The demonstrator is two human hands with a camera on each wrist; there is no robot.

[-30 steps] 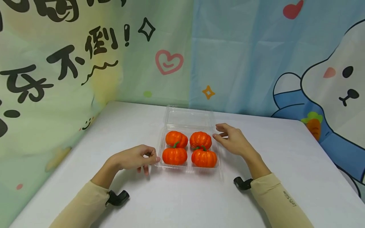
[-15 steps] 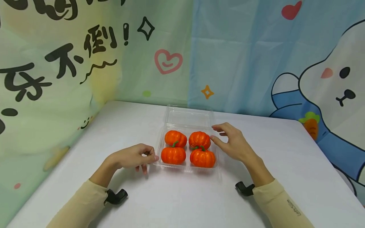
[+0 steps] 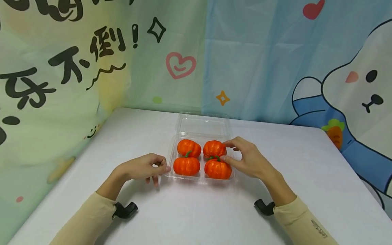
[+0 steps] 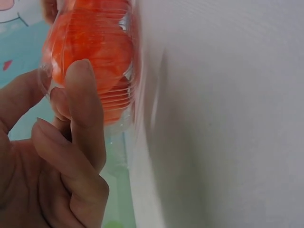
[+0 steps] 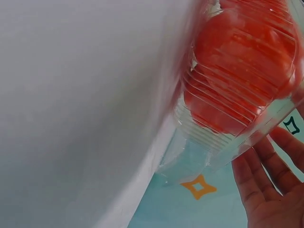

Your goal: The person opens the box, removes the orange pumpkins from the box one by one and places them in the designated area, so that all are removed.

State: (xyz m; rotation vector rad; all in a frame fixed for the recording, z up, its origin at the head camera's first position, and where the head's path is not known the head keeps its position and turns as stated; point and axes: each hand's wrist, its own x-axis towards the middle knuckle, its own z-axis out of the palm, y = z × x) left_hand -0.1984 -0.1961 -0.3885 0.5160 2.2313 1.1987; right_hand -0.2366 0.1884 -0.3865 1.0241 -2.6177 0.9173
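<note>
Several small orange pumpkins with green stems sit in a clear plastic clamshell box, its lid laid back. My left hand pinches the box's rim at the front left corner; in the left wrist view its thumb and finger meet there. My right hand is over the box's right side. Its fingertips are by the back right pumpkin, its thumb by the front right pumpkin; whether they touch cannot be told. In the right wrist view its straight fingers lie beyond the ridged box wall.
The box stands on a white table, toward its far side. Behind the table hangs a printed curtain with a cartoon rabbit and lettering. A black wrist camera is strapped to the left wrist, another black camera to the right.
My right hand has moved left and inward from beside the box to over the right pumpkins. The left hand keeps its pinch on the corner. Box and pumpkins have stayed put.
</note>
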